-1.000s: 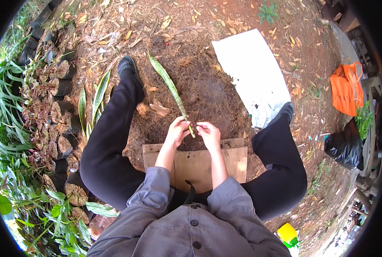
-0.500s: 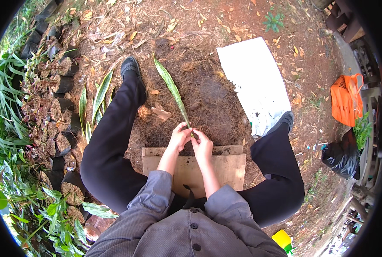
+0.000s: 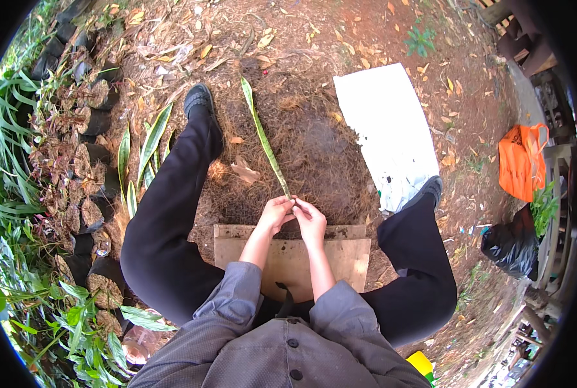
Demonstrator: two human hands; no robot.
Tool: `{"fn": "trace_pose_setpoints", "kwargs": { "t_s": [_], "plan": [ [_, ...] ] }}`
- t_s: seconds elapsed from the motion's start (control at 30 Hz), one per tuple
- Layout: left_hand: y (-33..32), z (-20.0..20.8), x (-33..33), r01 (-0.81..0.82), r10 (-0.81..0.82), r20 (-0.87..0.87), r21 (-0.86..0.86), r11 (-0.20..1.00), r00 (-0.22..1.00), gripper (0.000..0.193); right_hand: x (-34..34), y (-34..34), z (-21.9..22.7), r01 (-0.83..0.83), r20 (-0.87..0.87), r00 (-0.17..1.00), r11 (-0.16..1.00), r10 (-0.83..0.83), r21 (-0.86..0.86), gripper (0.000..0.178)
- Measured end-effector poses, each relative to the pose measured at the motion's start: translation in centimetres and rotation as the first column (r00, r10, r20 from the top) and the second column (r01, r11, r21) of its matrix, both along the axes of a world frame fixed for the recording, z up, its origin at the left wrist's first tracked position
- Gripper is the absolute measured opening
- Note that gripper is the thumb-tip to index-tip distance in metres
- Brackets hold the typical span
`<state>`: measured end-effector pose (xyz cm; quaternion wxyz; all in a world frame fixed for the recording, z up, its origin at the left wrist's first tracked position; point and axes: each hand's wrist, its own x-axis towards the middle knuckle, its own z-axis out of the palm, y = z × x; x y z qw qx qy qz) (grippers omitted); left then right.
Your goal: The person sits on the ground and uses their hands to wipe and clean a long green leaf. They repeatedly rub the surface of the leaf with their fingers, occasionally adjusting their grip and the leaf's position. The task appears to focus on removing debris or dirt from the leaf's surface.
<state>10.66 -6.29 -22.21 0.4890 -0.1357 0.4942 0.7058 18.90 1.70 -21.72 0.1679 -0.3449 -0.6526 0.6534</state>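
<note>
A snake plant leaf (image 3: 262,137) is held over the patch of fibrous soil (image 3: 324,152) between the legs, its tip pointed away from the body and its base end brought between the hands. The base is pinched between the thumb and fingers of the left hand (image 3: 278,213); the fingertips of the right hand (image 3: 310,220) are drawn together on the same end, touching the left, though the exact contact is partly hidden. Whether the tip is rested on the soil cannot be told.

A wooden board (image 3: 350,255) is noted beneath the forearms, and a white sheet (image 3: 392,123) is seen on the ground to the right, partly covered by the shoe.

The step in hand is judged to be two-handed handling of the leaf's base; for the next move, steady left-hand support is judged necessary, the long blade being otherwise unsupported near the fingers.
</note>
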Motion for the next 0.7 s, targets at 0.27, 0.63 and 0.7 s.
{"fn": "trace_pose_setpoints", "kwargs": {
  "t_s": [0.27, 0.63, 0.7],
  "plan": [
    [-0.3, -0.7, 0.3, -0.175, 0.171, -0.075, -0.043, 0.984, 0.982, 0.014, -1.3, -1.6, 2.5, -0.171, 0.179, 0.981, 0.792, 0.079, 0.586, 0.026],
    [0.2, 0.2, -0.6, -0.229, 0.218, -0.158, -0.052, 0.972, 0.963, 0.014, -9.7, 5.8, 2.9, -0.356, 0.319, 0.934, 0.343, 0.161, 0.870, 0.028],
    [0.4, 0.0, -0.2, -0.236, 0.235, -0.135, 0.010, 0.972, 0.963, 0.013, -10.3, 7.2, 2.2, -0.443, 0.411, 0.894, 0.217, 0.180, 0.870, 0.027]
  ]
}}
